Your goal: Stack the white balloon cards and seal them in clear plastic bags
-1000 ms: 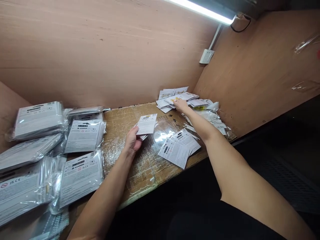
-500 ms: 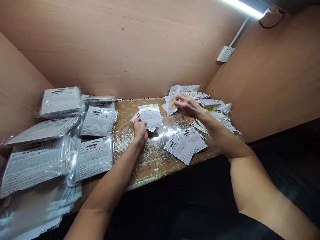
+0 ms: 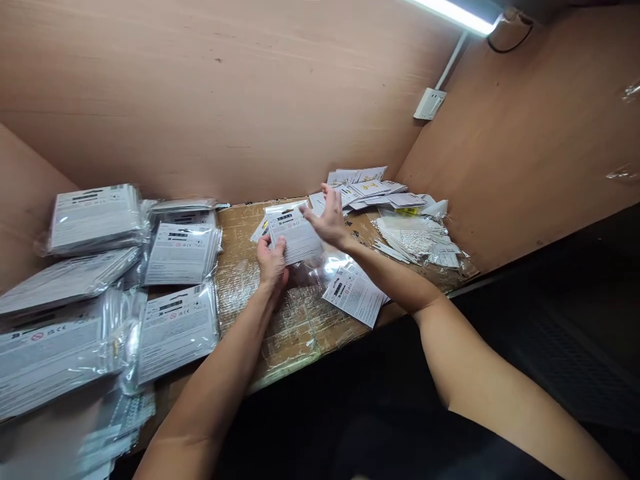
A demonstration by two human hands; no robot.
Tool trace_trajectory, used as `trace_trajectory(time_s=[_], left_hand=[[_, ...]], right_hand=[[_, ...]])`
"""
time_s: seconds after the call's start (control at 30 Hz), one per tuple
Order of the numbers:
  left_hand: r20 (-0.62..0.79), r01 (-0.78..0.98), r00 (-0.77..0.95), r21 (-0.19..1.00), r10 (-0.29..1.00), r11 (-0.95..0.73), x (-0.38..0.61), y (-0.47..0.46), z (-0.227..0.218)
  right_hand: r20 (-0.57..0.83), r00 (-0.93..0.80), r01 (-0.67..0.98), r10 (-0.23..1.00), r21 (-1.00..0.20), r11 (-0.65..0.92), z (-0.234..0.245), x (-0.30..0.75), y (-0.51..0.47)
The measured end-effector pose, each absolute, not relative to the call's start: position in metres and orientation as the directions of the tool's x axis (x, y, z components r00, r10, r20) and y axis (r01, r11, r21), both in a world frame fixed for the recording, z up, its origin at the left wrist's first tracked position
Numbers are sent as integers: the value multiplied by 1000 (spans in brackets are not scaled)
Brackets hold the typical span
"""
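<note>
My left hand (image 3: 273, 263) grips the lower edge of a white printed card (image 3: 295, 233) with a barcode and small black text, holding it just above the tabletop. My right hand (image 3: 327, 220) is beside the card's right edge, its fingers spread and nothing in them. Past that hand lies a loose pile of white cards with yellow marks (image 3: 363, 190). Nearer me, a few more printed cards (image 3: 354, 297) lie partly under my right forearm. Another card corner (image 3: 259, 231) shows behind the held card.
Stacks of plastic-sealed printed packs (image 3: 95, 220) fill the left side. A clear bag of white thin items (image 3: 413, 237) lies at right. The tape-covered cardboard tabletop (image 3: 265, 320) sits between plywood walls, with a wall socket box (image 3: 429, 103) and a strip light (image 3: 455, 10) above.
My right hand has moved left from the back pile to beside the held card. The card in my left hand has tilted slightly, and the view has shifted a little.
</note>
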State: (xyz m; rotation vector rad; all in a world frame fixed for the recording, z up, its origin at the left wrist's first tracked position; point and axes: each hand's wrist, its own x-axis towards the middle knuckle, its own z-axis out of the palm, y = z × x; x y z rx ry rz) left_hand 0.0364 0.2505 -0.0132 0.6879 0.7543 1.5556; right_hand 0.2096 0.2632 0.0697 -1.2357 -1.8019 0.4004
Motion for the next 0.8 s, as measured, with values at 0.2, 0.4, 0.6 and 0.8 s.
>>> trace_trajectory(time_s=[0.2,0.4,0.6,0.8], left_hand=[[434,-224,-39,874,900,-431,22,251,-1],[439,-199,51,884,897,-422,12,261,-4],[394,-183,-73,898,916,-401,22,259,-14],[248,-606,35,775,968,-177,40,229,3]], right_hand=[[220,-140,-20,965,-975,220,50,229,256],[240,-292,127,926,-950,287,14,237,262],[367,-255,368,895,-819,441,28,215,264],[408,-447,791,796,-234,565,55,168,230]])
